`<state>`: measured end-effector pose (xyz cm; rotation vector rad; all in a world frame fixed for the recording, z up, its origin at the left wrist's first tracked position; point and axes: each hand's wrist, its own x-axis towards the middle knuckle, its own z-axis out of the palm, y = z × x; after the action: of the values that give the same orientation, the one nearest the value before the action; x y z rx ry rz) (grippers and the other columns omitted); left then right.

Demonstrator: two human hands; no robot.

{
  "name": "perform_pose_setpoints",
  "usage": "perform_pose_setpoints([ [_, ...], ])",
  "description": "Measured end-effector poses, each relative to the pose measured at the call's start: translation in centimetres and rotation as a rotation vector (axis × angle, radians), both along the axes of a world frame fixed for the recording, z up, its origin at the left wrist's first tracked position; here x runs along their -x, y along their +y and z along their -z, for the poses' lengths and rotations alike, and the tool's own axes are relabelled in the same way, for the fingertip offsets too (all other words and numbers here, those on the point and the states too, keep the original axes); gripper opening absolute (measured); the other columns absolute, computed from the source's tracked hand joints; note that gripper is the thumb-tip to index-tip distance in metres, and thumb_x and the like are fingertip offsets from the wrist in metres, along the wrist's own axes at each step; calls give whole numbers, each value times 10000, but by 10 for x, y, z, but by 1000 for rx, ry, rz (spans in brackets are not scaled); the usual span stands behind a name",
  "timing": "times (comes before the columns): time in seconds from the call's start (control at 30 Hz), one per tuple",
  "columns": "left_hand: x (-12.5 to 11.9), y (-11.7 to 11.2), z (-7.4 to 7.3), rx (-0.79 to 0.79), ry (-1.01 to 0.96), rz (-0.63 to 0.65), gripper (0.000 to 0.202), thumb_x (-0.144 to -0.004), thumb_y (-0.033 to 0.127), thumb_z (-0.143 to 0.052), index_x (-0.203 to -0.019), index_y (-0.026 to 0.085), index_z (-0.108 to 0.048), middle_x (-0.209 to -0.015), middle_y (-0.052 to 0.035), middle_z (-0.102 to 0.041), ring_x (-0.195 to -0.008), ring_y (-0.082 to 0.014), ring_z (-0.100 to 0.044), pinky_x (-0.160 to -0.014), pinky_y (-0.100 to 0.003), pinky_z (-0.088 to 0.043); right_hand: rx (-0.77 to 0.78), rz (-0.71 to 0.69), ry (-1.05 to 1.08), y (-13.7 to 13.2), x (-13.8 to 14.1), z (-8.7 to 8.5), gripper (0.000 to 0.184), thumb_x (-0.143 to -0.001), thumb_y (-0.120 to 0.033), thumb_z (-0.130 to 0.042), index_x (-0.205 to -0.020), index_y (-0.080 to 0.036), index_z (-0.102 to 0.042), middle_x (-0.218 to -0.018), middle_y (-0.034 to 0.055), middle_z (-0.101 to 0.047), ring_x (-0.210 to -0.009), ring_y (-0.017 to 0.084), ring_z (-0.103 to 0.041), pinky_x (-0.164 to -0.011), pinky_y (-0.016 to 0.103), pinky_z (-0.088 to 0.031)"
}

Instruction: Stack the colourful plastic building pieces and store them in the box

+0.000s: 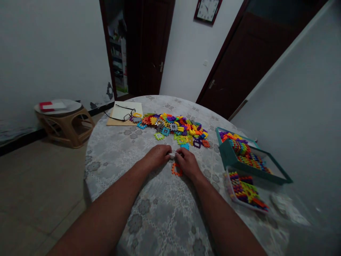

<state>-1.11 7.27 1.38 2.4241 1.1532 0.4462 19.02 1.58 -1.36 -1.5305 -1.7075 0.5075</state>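
Observation:
My left hand (162, 153) and my right hand (187, 161) meet over the middle of the table, fingers closed on a small pale grey-white toy piece (172, 155) between them. Its exact shape is mostly covered by my fingers. Just below it, beside my right hand, an orange toothed ring-shaped building piece (176, 170) lies flat on the cloth. Beyond my hands spreads a heap of colourful interlocking building pieces (173, 127), in yellow, purple, orange, grey, blue and green. A light blue piece (184, 146) lies closest to my right fingers.
A patterned cloth covers the round table (154, 220). Eyeglasses (128, 116) rest on a pad (138, 106) at the back left. To the right stand a teal box (229, 154) and a clear plastic tub (231, 193), both holding stacked pieces. A stool (69, 131) is left of the table.

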Motion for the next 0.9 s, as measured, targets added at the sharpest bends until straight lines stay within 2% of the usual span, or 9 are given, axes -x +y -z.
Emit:
perform_pose_setpoints([
  [0.07, 0, 1, 0, -6, -9, 4, 120, -964, 233, -707, -1063, 202, -768, -1058, -76, -803, -989, -241, -716, -841, -304, -481, -35, -28, -21, -2, 3, 1, 200, -962, -256, -562, -1034, -235, -747, -1013, 37, -783, -952, 224, -712, -893, 337, -537],
  [0.17, 0, 2, 1, 0, -36, 3, 86, -950, 224, -712, -1018, 212, -762, -1034, -66, -804, -987, -239, -720, -852, -306, -482, -96, -110, -77, -4, 6, 1, 353, -892, -121, -552, -1149, -226, -771, -1124, 72, -795, -1060, 239, -729, -1000, 368, -553],
  [0.37, 2, 2, 2, 94, -240, -13, 282, -922, 236, -708, -1203, 223, -722, -975, -42, -814, -912, -231, -745, -857, -330, -517, -150, -134, -123, -5, 8, 3, 489, -950, -202, -653, -1439, -176, -659, -1335, 150, -750, -1145, 269, -721, -1064, 424, -567],
  [0.43, 1, 3, 3, 145, -306, -5, 333, -915, 247, -698, -1247, 227, -711, -989, -44, -818, -913, -230, -753, -867, -341, -535, -156, -141, -128, -4, 9, 4, 444, -977, -222, -643, -1420, -184, -668, -1339, 154, -749, -1181, 276, -714, -1077, 433, -560],
  [0.53, -1, 3, 4, 238, -402, 5, 408, -915, 289, -682, -1317, 218, -687, -1005, -60, -811, -889, -228, -755, -858, -358, -565, -160, -150, -119, -4, 10, 2, 321, -982, -219, -622, -1285, -199, -726, -1250, 135, -773, -1157, 272, -714, -1062, 426, -555],
  [0.63, -3, 3, 2, 312, -500, -16, 411, -917, 325, -667, -1315, 229, -689, -1057, -77, -799, -858, -220, -749, -821, -368, -594, -144, -52, 10, -4, 2, -12, 261, -974, -258, -615, -1197, -210, -741, -1153, 93, -781, -1045, 243, -716, -987, 393, -566],
  [0.73, -3, 0, -2, 301, -476, 6, 337, -900, 327, -692, -1224, 246, -737, -1134, -95, -793, -894, -225, -740, -859, -392, -601, -128, 117, 249, -7, -17, -39, 292, -953, -368, -655, -1193, -216, -721, -1014, 43, -755, -883, 210, -689, -815, 338, -573],
  [0.83, -4, -6, -5, 234, -329, 156, 366, -870, 354, -758, -1221, 252, -770, -1211, -114, -782, -1027, -264, -724, -982, -433, -575, -125, 191, 413, -23, -43, -67, 350, -917, -438, -709, -1190, -220, -702, -898, 3, -699, -740, 179, -631, -643, 288, -517],
  [0.9, -4, -10, -3, 164, -222, 262, 471, -826, 377, -813, -1276, 248, -767, -1294, -128, -755, -1170, -306, -688, -1084, -463, -529, -123, 187, 409, -46, -59, -79, 353, -920, -450, -719, -1193, -226, -708, -875, -7, -680, -717, 168, -613, -613, 275, -491],
])
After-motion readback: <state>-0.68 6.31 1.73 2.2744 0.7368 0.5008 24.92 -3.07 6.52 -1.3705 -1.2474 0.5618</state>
